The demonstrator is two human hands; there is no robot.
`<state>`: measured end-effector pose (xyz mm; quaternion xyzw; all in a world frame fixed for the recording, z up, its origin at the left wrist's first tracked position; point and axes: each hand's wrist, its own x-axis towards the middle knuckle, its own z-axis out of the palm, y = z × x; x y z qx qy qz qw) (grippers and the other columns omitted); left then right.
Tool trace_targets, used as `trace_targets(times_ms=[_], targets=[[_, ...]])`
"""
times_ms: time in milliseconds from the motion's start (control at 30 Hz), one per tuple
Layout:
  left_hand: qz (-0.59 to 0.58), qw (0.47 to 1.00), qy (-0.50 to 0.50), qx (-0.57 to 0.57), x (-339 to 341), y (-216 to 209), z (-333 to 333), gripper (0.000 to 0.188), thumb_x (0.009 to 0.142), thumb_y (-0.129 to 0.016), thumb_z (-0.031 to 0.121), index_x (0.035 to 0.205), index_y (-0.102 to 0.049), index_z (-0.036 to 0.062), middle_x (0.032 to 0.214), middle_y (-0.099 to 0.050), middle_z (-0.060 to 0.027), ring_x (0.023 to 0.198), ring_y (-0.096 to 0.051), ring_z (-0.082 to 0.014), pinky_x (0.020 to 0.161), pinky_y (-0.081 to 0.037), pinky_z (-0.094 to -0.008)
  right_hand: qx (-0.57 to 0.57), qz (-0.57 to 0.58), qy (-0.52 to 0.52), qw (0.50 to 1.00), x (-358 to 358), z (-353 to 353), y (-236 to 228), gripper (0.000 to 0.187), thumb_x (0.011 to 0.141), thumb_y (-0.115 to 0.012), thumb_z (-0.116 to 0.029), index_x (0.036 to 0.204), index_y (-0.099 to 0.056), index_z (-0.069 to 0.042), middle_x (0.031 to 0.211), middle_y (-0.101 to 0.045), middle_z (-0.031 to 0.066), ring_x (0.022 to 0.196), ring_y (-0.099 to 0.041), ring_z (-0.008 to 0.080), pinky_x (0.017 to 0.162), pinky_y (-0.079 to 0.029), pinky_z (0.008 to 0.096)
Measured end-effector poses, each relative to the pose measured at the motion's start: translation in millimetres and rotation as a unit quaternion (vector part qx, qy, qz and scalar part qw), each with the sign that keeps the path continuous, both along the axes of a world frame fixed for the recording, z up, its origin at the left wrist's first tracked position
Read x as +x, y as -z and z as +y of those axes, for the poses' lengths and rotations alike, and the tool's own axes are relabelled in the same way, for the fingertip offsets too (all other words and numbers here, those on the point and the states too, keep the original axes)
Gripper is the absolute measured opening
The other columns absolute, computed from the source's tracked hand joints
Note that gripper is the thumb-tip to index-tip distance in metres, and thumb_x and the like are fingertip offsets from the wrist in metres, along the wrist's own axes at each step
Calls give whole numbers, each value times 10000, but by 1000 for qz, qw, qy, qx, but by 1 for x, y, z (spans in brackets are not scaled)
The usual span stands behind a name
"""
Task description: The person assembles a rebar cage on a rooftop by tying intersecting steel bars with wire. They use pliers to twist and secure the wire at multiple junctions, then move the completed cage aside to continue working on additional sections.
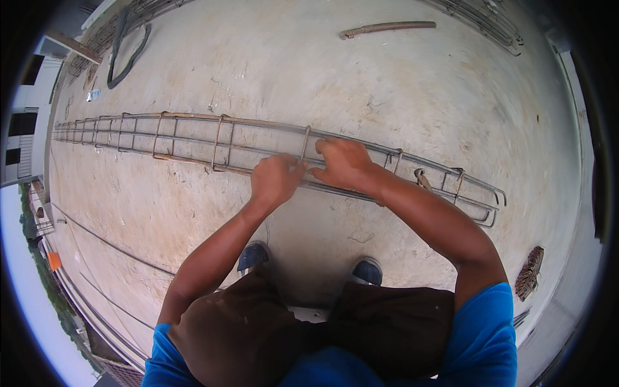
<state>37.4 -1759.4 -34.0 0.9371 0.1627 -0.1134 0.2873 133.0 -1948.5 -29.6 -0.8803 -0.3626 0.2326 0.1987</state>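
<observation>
A long rebar cage [193,138] lies on the concrete floor [387,84], running from far left to right in front of the person's shoes [253,255]. The left hand [276,179] is closed in a fist at the near bar beside a stirrup [305,143], seemingly on a tie. The right hand [345,163] presses flat over the bars just beside it, likely steadying them. A wire bundle [529,273] lies at right.
</observation>
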Motion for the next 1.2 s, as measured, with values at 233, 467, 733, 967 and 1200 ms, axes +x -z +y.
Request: trace_targets(times_ms=[233,467,733,967,1200], targets=[[-79,995,14,63,-14,17,6,377,920,-811,383,972,-794,10,730,-732,-177,696,-735,-369,673,-565,-475,60,95,-61,992,4,27,46,254,973,-634,-229,1081,-719,-15,1029,-752,233,1005,-717,451,870,-562,551],[-42,998,-22,33,-8,-1,-13,378,907,-797,393,993,-812,24,827,-766,-212,791,-764,-385,729,-583,-477,88,363,-77,924,25,24,61,282,964,-687,-175,1184,-712,0,1148,-749,262,971,-750,427,862,-583,472],[-35,999,8,39,-3,3,-9,350,883,-798,375,974,-821,39,800,-758,-215,781,-761,-401,736,-588,-493,209,142,-21,967,5,26,99,278,879,-769,-160,1114,-713,-22,1045,-769,215,971,-745,386,838,-576,446],[-57,997,3,46,-4,4,-8,333,885,-793,374,945,-828,49,774,-755,-207,757,-758,-404,724,-589,-494,171,179,20,969,16,28,95,307,753,-850,-169,973,-688,-29,943,-745,200,923,-731,389,803,-570,456],[-45,999,-13,14,-4,6,-7,368,926,-777,405,967,-832,43,773,-750,-210,757,-755,-405,721,-586,-495,127,309,-13,943,28,29,76,312,837,-769,-188,1096,-733,-17,989,-768,152,909,-744,255,776,-575,395]])
